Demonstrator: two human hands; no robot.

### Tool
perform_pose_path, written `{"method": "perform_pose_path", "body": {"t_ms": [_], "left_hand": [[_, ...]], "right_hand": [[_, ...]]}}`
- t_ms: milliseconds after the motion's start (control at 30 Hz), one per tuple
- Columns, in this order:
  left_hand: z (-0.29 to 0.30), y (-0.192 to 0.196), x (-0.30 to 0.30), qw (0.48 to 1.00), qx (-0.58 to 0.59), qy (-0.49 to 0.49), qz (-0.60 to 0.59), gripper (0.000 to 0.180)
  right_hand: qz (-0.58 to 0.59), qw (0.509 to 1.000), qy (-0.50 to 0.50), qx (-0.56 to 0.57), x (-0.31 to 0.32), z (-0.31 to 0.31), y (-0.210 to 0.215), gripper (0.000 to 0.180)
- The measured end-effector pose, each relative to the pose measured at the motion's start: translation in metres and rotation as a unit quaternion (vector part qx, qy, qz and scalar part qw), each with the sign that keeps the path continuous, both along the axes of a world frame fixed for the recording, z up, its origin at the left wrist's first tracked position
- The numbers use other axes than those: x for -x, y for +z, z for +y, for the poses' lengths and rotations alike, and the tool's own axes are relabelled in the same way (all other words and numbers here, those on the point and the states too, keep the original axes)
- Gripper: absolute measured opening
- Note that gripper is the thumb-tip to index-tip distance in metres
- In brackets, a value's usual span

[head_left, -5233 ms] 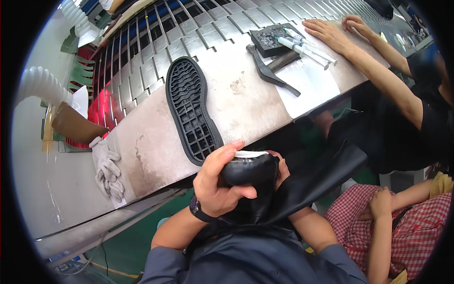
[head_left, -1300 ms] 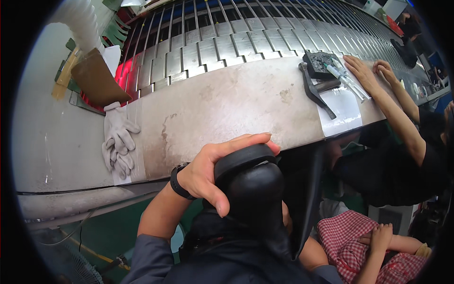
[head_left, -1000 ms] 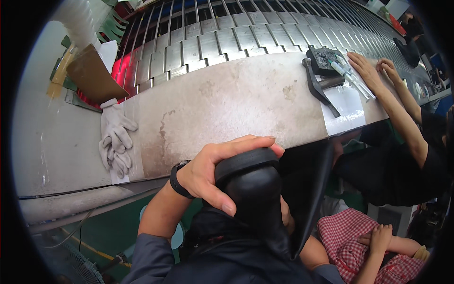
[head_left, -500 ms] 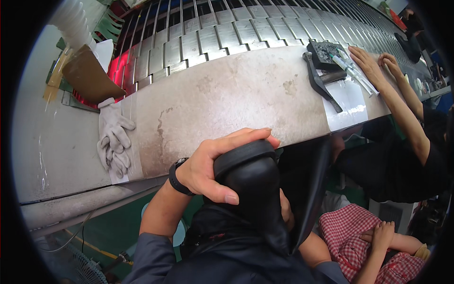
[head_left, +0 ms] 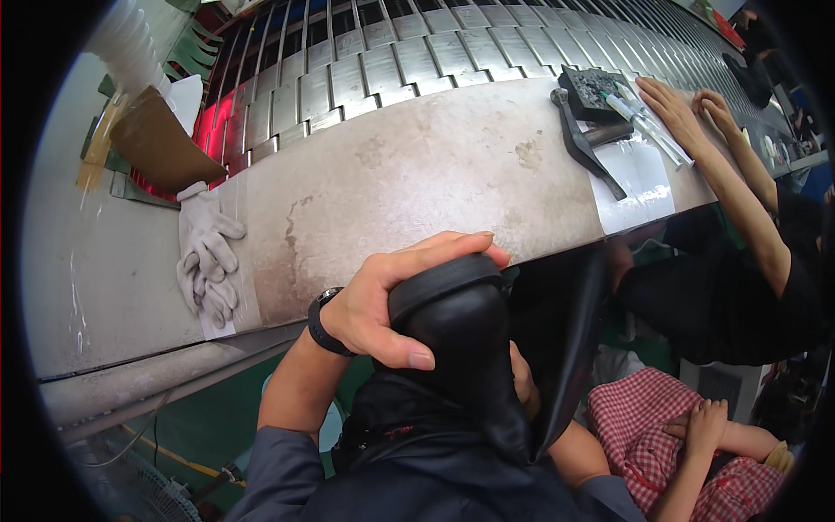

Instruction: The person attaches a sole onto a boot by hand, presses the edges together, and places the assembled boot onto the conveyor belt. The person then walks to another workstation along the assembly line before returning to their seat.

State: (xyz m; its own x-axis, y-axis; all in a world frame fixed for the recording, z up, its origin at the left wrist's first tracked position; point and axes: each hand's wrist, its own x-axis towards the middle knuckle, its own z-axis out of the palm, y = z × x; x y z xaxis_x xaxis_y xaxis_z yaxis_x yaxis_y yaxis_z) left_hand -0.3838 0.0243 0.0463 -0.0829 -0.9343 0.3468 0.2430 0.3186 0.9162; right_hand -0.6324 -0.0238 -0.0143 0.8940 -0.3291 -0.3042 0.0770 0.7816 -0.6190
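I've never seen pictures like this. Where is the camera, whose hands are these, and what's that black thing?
There is no robot: a person works bare-handed. A fisheye camera on their head looks down, so straight edges bend. The left hand grips a black boot, fingers reaching over its black sole; the right hand is partly hidden beside it. On the worktable lie pale gloves, a hammer, a white sheet, a black block and syringes. The hand near those belongs to someone else.
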Motion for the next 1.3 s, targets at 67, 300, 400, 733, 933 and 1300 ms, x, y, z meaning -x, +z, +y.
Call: {"method": "perform_pose_path", "body": {"t_ms": [67, 300, 400, 733, 933, 1300], "left_hand": [[0.000, 0.000, -0.001, 1.000, 0.006, -0.002, -0.003, 0.108], [0.002, 0.000, 0.001, 1.000, -0.010, 0.000, 0.018, 0.106], [0.001, -0.001, 0.001, 1.000, -0.004, 0.000, 0.018, 0.104], [0.006, 0.023, -0.004, 0.984, -0.031, 0.117, -0.132, 0.092], [0.007, 0.047, 0.001, 0.966, -0.140, 0.177, -0.124, 0.056], [-0.008, 0.059, 0.013, 0.963, -0.206, 0.166, -0.041, 0.036]], "right_hand": [[0.012, 1.000, 0.007, 0.024, 0.001, -0.001, -0.001, 0.064], [0.001, 1.000, 0.006, 0.015, 0.003, 0.000, -0.008, 0.062], [-0.011, 1.000, 0.003, 0.023, 0.002, 0.001, -0.009, 0.061], [0.027, 0.996, 0.062, -0.051, 0.005, -0.008, -0.009, 0.049], [0.188, 0.974, 0.100, -0.080, -0.010, -0.012, 0.012, 0.038], [0.305, 0.945, 0.114, -0.022, -0.018, -0.010, 0.019, 0.061]]}}
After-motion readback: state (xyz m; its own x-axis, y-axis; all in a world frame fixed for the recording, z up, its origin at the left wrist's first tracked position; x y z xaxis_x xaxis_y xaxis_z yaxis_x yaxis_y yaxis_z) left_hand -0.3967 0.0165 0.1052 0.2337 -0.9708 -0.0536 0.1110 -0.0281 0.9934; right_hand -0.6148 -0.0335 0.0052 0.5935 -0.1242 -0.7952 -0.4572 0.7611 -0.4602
